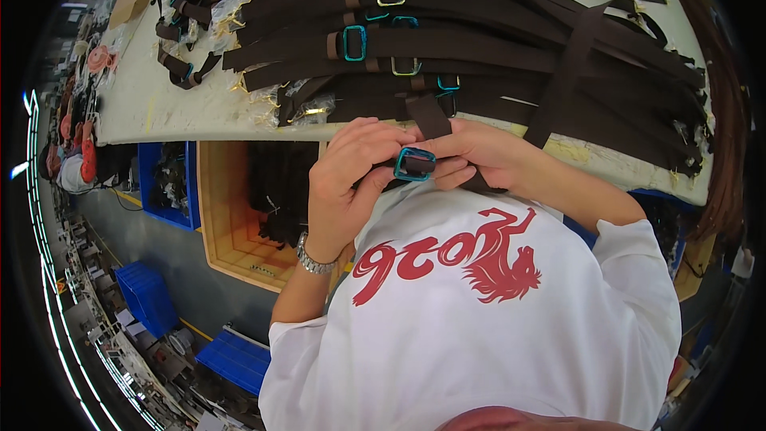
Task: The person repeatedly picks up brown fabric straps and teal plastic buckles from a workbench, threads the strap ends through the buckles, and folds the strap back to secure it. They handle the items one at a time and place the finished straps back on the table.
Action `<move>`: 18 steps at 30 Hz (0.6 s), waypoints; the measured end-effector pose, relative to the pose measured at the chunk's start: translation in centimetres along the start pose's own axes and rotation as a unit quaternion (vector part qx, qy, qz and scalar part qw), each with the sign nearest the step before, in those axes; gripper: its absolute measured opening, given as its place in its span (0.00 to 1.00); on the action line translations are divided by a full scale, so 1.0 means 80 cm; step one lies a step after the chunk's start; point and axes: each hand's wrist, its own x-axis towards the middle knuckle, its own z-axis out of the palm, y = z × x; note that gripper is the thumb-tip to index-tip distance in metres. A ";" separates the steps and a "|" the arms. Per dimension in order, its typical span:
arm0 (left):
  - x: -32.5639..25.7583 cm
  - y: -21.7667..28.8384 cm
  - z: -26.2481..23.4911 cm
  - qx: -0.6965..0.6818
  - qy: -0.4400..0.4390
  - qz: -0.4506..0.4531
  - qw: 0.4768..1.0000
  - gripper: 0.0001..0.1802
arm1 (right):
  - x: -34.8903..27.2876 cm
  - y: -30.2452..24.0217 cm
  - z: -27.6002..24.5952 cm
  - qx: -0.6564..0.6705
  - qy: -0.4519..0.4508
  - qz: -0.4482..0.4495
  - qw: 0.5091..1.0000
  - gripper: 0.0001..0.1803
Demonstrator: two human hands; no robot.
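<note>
My left hand and my right hand meet in front of my chest, just below the table's edge. Both grip one dark brown belt strap at its teal rectangular buckle, fingers pinching either side of it. The strap runs up from the buckle onto the table into a big heap of dark brown belts with teal and gold buckles. A metal watch is on my left wrist.
The pale table also carries a smaller bunch of belts and clear plastic wrappers. Under it stand a tan crate with dark straps and a blue bin. More blue crates sit on the floor.
</note>
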 end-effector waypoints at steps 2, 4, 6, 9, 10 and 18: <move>0.002 -0.012 0.005 -0.065 -0.010 -0.047 0.997 0.13 | -0.009 0.003 -0.009 -0.035 -0.042 -0.010 0.998 0.10; 0.003 -0.007 0.009 -0.097 0.000 -0.115 0.989 0.10 | -0.027 0.002 0.006 -0.156 0.063 -0.077 0.983 0.10; 0.001 -0.005 0.007 -0.148 -0.007 -0.206 0.967 0.10 | -0.033 -0.002 0.011 -0.266 0.142 -0.151 0.941 0.11; -0.001 -0.015 0.009 -0.251 -0.020 -0.225 0.941 0.10 | -0.039 -0.008 0.018 -0.283 0.116 -0.167 0.937 0.15; 0.000 -0.017 0.009 -0.284 -0.022 -0.235 0.929 0.10 | -0.040 -0.011 0.024 -0.288 0.107 -0.172 0.936 0.15; 0.018 -0.022 -0.038 -0.500 -0.153 -0.379 0.764 0.14 | -0.039 -0.019 0.035 -0.122 0.066 -0.155 0.978 0.14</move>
